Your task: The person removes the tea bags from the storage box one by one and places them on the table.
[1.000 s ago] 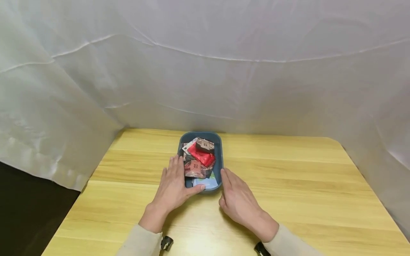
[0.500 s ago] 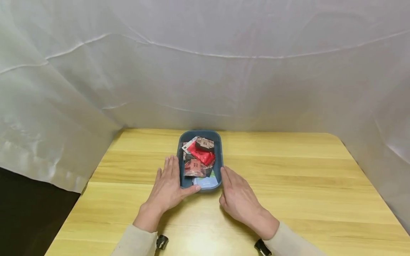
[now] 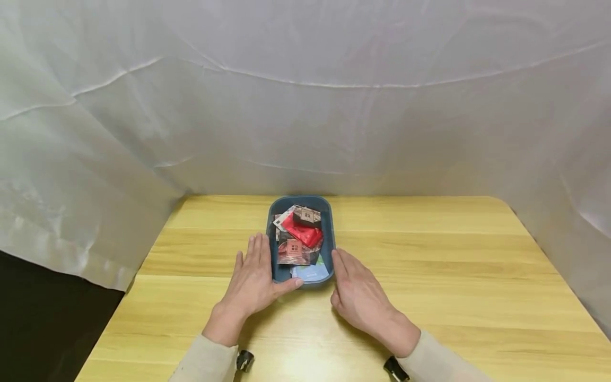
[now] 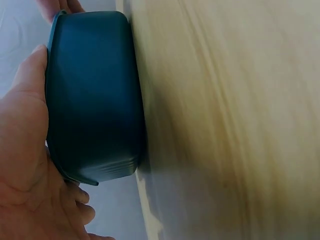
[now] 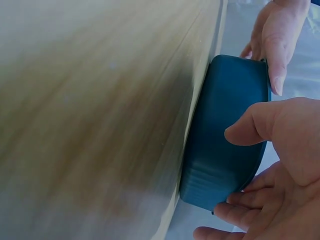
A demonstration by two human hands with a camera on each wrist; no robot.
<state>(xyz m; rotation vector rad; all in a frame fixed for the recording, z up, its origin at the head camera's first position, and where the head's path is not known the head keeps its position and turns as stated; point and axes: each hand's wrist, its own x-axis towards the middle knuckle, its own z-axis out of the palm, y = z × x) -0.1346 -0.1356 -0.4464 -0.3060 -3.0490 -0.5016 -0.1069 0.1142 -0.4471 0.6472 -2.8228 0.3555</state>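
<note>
A dark blue plastic bin (image 3: 270, 254) with rounded corners stands on the table, several small packets in it. Among them are a red packet (image 3: 303, 232), a dark one with a pinkish label (image 3: 294, 248), a light blue one (image 3: 311, 272) and a black-and-brown one (image 3: 307, 214). At the bin's left near corner, my left hand (image 3: 253, 284) touches it, straight fingers along the left side, thumb across the near rim. My right hand (image 3: 359, 292) rests against the right side with extended fingers; in the right wrist view its thumb (image 5: 245, 131) lies over the near wall.
The bin stands near the back of the light wooden table (image 3: 429, 265). A pale grey curtain (image 3: 334, 122) hangs behind the table and at both sides. Dark floor (image 3: 47, 318) shows beyond the left edge.
My left hand has shifted slightly left, and its thumb has drawn back a little along the near rim. The bin, the packets and my right hand stay nearly as they were.
</note>
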